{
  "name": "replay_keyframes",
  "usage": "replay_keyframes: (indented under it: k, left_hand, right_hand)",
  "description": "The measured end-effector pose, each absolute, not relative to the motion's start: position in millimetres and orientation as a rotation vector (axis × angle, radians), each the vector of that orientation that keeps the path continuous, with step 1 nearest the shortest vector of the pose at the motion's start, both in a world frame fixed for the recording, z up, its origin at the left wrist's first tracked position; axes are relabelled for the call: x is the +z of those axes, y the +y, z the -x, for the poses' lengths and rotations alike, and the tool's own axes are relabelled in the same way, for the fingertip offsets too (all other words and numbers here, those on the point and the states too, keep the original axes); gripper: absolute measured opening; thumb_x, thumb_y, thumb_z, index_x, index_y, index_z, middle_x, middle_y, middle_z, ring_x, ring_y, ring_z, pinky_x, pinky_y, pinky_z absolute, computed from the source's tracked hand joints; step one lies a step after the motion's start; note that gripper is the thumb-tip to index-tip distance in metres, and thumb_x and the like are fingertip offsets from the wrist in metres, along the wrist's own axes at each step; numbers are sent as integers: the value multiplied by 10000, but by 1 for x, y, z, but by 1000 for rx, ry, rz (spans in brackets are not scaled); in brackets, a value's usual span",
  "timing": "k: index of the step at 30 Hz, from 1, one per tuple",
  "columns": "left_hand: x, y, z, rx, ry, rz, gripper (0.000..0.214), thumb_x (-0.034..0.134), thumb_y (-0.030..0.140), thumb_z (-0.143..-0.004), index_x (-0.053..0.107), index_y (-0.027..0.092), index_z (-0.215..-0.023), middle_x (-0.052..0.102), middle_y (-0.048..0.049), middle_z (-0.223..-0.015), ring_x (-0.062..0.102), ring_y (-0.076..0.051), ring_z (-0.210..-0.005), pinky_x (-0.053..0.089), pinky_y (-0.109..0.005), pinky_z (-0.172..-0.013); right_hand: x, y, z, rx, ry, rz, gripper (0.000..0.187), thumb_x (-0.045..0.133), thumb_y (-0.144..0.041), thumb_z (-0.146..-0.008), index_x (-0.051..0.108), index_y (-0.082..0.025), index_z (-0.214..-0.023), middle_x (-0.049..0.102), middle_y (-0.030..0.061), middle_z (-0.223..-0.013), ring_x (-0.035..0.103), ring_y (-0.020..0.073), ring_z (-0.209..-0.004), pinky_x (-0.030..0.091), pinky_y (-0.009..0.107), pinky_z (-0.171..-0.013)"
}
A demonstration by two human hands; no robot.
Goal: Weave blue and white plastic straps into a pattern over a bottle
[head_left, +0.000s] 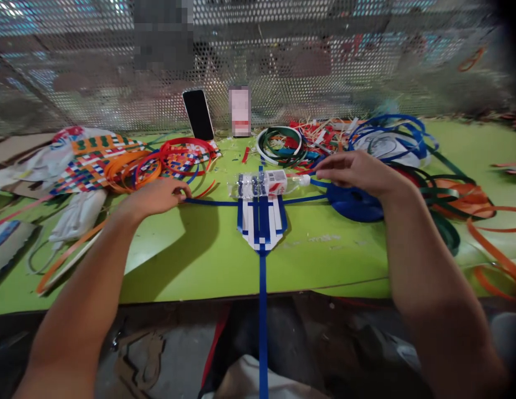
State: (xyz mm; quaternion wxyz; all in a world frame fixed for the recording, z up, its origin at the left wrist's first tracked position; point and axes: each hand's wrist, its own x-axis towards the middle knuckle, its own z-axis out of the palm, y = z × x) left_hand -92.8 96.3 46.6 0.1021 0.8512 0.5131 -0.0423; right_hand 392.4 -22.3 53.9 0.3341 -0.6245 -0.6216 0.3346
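A small blue-and-white woven piece (261, 221) lies on the green table (199, 260). A clear plastic water bottle (266, 184) rests across its top. One blue strap (262, 321) hangs down over the table's front edge. Another blue strap (211, 203) runs sideways to the left. My left hand (158, 197) is closed, pinching that strap's left end. My right hand (353, 169) hovers palm down over the right end of the strap, beside the bottle's cap and above a blue reel (353, 204). Its fingers are loosely curled and I cannot see anything held in them.
Orange, red and blue strap coils (166, 160) and a woven multicoloured mat (91, 163) lie at left. More coils in blue, green and orange (407, 144) crowd the right. A black phone (198, 114) leans on the perforated metal screen behind. White cloth (77, 213) lies at left.
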Motion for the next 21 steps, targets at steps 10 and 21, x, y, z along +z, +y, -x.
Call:
replay_keyframes:
  k: [10,21]
  left_hand:
    - [45,86,94,-176,1857,-2566,359,588,228,-897,851,284,-1134,819,-51,-1087,624,-242,-874,537,-390,-877]
    - [55,17,47,277,2039,-2830,311,534,135,-1005,782,186,-1186,690,-184,-1384,450,-454,-1459,350,-778,-1140]
  right_hand:
    - [37,-17,-391,594,-2328,1671,305,838,-448,-850,866,-228,-1061,818,107,-1122,720,300,-1033,494,408,-917]
    - [57,-47,-348,-31,-2186,1602,208,702,-385,-994,839,-231,-1025,724,156,-1200,639,394,-1212,428,561,-1118]
